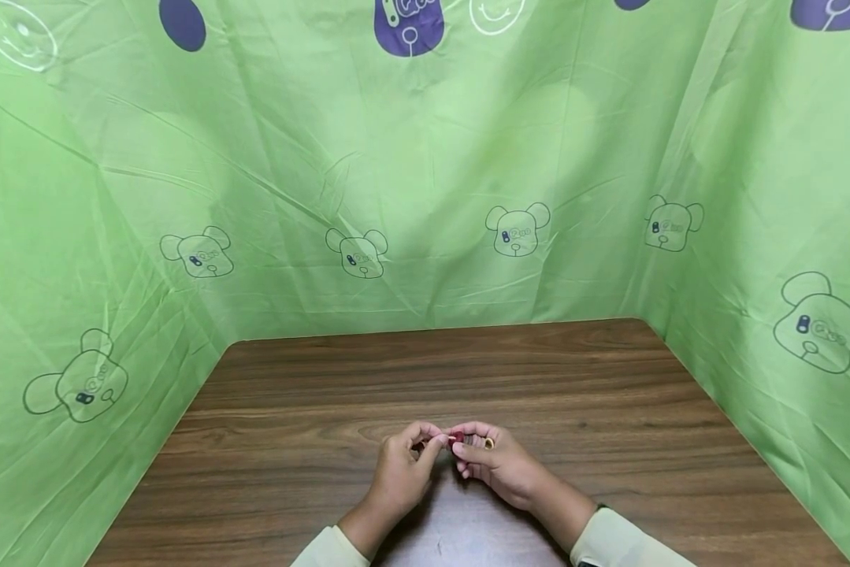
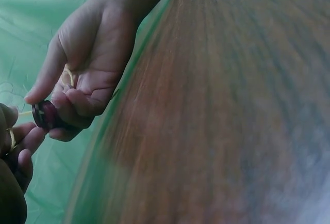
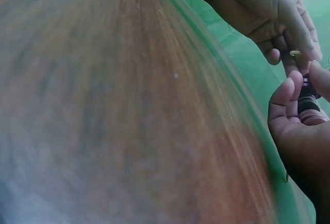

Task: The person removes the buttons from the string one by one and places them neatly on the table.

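Note:
A small dark red, spool-like piece with a blackish rim is pinched between the thumb and fingers of my right hand. Its exact kind is unclear. From its left side runs a short length of thin yellow string, which my left hand pinches between thumb and forefinger. The two hands meet fingertip to fingertip above the table. A yellow loop shows against my right hand's fingers, and another yellow bit lies by the left hand's fingers. Fingers partly hide the piece.
Below the hands lies a brown wood-grain table. Green cloth printed with bear heads hangs behind it and along both sides. Pale sleeves cover the forearms.

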A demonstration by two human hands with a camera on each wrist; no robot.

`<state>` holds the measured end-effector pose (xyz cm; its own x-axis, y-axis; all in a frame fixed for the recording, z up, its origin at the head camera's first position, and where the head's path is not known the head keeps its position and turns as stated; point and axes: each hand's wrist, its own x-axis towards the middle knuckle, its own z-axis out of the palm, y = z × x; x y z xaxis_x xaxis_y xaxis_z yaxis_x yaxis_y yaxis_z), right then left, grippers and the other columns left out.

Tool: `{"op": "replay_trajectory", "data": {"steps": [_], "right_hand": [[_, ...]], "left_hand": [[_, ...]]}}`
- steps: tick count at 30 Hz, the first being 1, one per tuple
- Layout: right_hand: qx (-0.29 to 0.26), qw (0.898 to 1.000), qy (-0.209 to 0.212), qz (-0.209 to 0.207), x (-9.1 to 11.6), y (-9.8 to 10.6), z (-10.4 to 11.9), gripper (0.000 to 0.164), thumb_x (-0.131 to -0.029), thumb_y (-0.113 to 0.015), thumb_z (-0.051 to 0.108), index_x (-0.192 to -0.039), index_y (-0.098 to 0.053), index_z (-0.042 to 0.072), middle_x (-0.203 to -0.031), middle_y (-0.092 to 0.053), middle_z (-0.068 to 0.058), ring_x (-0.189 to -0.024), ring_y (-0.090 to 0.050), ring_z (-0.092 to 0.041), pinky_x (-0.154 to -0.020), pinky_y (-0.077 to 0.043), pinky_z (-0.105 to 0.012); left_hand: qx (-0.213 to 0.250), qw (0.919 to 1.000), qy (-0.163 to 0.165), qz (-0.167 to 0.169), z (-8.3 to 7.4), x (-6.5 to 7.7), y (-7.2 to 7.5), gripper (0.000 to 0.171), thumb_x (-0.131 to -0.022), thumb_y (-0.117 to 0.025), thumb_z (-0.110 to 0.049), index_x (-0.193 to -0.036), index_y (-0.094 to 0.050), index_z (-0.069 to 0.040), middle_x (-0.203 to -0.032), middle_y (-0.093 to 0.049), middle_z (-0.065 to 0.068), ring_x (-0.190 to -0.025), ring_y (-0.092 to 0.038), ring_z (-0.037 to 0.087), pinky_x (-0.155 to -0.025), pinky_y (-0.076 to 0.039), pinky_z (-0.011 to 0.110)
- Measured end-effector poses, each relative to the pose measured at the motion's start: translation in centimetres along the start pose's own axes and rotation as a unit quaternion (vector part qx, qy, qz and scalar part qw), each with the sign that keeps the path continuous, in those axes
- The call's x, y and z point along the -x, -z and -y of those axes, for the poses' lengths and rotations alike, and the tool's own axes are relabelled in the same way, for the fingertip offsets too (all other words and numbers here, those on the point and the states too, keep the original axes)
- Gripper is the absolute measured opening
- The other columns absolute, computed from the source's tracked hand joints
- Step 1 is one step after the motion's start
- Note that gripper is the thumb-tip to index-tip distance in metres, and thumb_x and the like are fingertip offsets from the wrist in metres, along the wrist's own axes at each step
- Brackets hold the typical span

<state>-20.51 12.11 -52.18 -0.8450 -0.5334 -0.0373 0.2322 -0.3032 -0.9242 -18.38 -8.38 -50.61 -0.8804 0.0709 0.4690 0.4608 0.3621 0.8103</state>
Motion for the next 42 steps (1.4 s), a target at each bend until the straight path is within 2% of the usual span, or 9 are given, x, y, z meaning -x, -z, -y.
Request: {"op": "replay_trajectory", "data": {"steps": [9, 12, 16, 21, 29, 32, 39, 42], "right_hand": [[-0.026, 0.999, -0.01, 0.026, 0.2, 0.0, 0.2, 0.024, -0.105, -0.066, 0.0, -0.127, -0.065, 0.009, -0.112, -0.076, 0.004, -0.096, -0.077, -0.009, -0.076, -0.06, -0.021], [-0.026, 0.999, -0.015, 0.022, 0.2, 0.0, 0.3, 0.024, -0.104, -0.066, 0.0, -0.127, -0.064, 0.008, -0.11, -0.076, 0.003, -0.096, -0.077, -0.01, -0.075, -0.06, -0.021], [-0.027, 0.999, -0.019, -0.004, 0.3, 0.1, 0.4, 0.026, -0.098, -0.067, -0.005, -0.12, -0.066, 0.011, -0.102, -0.074, 0.005, -0.087, -0.074, -0.009, -0.069, -0.058, -0.021], [-0.025, 0.999, -0.025, -0.031, 0.4, 0.4, 0.7, 0.03, -0.093, -0.069, -0.007, -0.113, -0.067, 0.015, -0.102, -0.079, 0.005, -0.074, -0.066, -0.006, -0.062, -0.055, -0.02], [-0.017, 0.999, -0.036, -0.026, 0.4, 0.5, 1.0, 0.027, -0.1, -0.07, 0.0, -0.123, -0.068, 0.014, -0.097, -0.071, 0.006, -0.077, -0.068, -0.008, -0.062, -0.057, -0.02], [-0.012, 0.999, -0.032, -0.022, 0.4, 0.5, 1.0, 0.026, -0.102, -0.07, 0.0, -0.124, -0.069, 0.013, -0.095, -0.067, 0.007, -0.076, -0.066, -0.007, -0.063, -0.057, -0.02], [0.006, 1.0, -0.019, -0.009, 0.4, 0.8, 0.9, 0.027, -0.102, -0.07, 0.0, -0.125, -0.074, 0.015, -0.098, -0.068, 0.008, -0.074, -0.063, -0.006, -0.064, -0.056, -0.02], [0.008, 1.0, -0.012, -0.007, 0.5, 0.9, 0.9, 0.029, -0.101, -0.07, 0.0, -0.125, -0.076, 0.015, -0.099, -0.07, 0.008, -0.074, -0.062, -0.005, -0.064, -0.054, -0.019]], "left_hand": [[-0.015, 0.9999, 0.001, -0.009, 0.1, -0.1, 0.4, 0.01, -0.097, -0.079, -0.007, -0.092, -0.074, -0.013, -0.094, -0.085, 0.002, -0.078, -0.07, 0.005, -0.069, -0.059, 0.027], [-0.016, 0.9999, 0.004, -0.003, 0.2, -0.1, 0.5, 0.009, -0.098, -0.079, -0.007, -0.093, -0.073, -0.012, -0.097, -0.085, 0.002, -0.076, -0.073, 0.014, -0.069, -0.058, 0.026], [-0.012, 0.9999, 0.01, 0.005, 0.4, -0.1, 0.7, 0.008, -0.099, -0.077, -0.007, -0.094, -0.073, -0.011, -0.098, -0.085, 0.004, -0.078, -0.077, 0.027, -0.068, -0.058, 0.026], [-0.007, 0.9996, 0.023, 0.013, 0.7, -0.1, 0.7, 0.01, -0.099, -0.077, -0.009, -0.093, -0.072, -0.014, -0.089, -0.082, 0.006, -0.078, -0.076, 0.024, -0.069, -0.058, 0.024], [0.001, 0.9992, 0.035, 0.021, 1.2, -0.3, 0.8, 0.011, -0.1, -0.078, -0.01, -0.092, -0.072, -0.016, -0.087, -0.081, 0.004, -0.081, -0.075, 0.011, -0.072, -0.057, 0.023], [0.013, 0.9987, 0.042, 0.025, 1.3, -0.4, 0.8, 0.011, -0.1, -0.078, -0.01, -0.092, -0.072, -0.015, -0.087, -0.081, 0.007, -0.082, -0.077, 0.014, -0.073, -0.057, 0.023], [0.051, 0.9948, 0.072, 0.05, 1.6, -0.2, 0.8, 0.009, -0.1, -0.078, -0.013, -0.094, -0.073, -0.011, -0.09, -0.083, 0.011, -0.084, -0.078, 0.031, -0.073, -0.056, 0.022], [0.064, 0.9931, 0.08, 0.057, 1.7, -0.2, 0.7, 0.009, -0.1, -0.078, -0.013, -0.094, -0.072, -0.009, -0.09, -0.084, 0.01, -0.082, -0.078, 0.029, -0.073, -0.055, 0.021]]}}
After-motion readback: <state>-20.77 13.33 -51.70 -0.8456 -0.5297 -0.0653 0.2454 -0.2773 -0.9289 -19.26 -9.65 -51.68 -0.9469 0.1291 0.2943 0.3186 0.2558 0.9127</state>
